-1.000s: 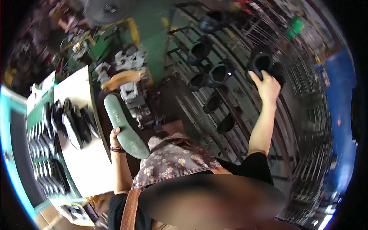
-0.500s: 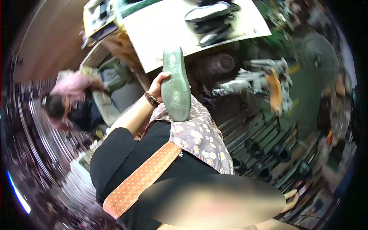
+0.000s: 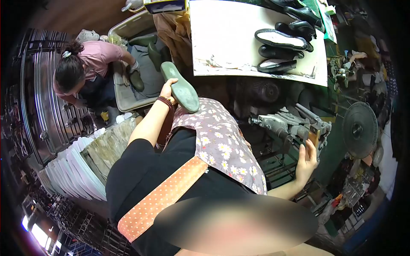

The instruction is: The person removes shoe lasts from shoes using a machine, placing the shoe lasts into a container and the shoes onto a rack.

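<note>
My left hand (image 3: 167, 90) is wrapped around a green shoe last (image 3: 184, 91), holding it in front of the flowered apron (image 3: 224, 147). The flat, scuffed sole side of the last faces up. Out to the right, my right hand (image 3: 307, 161) is raised, palm empty and fingers apart. Its fingertips come close to a tan block (image 3: 314, 135) on a metal machine (image 3: 277, 126); whether they touch it I cannot tell. Past the last lies a white-topped table (image 3: 226, 40) with several black shoes (image 3: 282, 39) at its right side.
At left a co-worker in a pink shirt (image 3: 99, 54) reaches into a grey bin (image 3: 124, 96) holding green lasts (image 3: 154, 53). Stacked white sheets (image 3: 77, 164) stand near my left elbow. A fan (image 3: 359, 129) is at far right, and a motor (image 3: 265, 91) sits under the table.
My view has turned, so the table and machine appear shifted. The shoe last is lower and tilted. My right hand has come up from the lower right toward the machine.
</note>
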Available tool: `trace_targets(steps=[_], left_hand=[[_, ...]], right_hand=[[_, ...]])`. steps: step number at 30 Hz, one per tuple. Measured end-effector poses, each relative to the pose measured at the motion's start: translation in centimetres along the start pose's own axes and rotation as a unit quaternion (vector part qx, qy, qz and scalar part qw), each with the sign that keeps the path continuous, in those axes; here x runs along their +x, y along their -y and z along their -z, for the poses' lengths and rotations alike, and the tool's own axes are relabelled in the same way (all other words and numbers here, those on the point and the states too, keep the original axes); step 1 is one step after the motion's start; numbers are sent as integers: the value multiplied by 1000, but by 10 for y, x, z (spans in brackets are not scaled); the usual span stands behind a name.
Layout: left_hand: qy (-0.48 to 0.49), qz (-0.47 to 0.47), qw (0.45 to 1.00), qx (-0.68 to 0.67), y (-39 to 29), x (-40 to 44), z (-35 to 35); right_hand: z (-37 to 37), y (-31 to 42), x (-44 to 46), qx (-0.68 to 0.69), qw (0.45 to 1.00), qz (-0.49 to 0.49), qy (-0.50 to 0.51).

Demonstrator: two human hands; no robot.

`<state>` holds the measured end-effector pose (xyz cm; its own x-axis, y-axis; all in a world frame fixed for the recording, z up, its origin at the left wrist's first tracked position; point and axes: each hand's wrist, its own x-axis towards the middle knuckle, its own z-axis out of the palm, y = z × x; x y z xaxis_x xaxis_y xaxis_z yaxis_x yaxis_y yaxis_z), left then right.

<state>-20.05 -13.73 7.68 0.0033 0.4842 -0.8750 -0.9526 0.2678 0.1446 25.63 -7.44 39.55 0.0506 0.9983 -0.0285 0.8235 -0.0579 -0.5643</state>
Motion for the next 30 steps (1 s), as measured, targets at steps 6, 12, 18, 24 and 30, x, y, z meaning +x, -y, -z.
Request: trace_targets(steps=[6,12,18,24,30], left_hand=[[-89,-13,994,61,-50,51,23],[-414,-161,872,206,-81,150,92],[-475,-83,800,359,-104,128,72],[-524,-426,627,388,-108,109,-19],[38,-628,573,525,-84,46,-178]], right_hand=[[-37,2,24,-39,995,-37,89],[-56,6,39,-57,986,-109,113],[-75,7,38,-31,978,-177,104],[-95,10,42,-1,970,-212,122],[-118,24,59,40,970,-207,125]])
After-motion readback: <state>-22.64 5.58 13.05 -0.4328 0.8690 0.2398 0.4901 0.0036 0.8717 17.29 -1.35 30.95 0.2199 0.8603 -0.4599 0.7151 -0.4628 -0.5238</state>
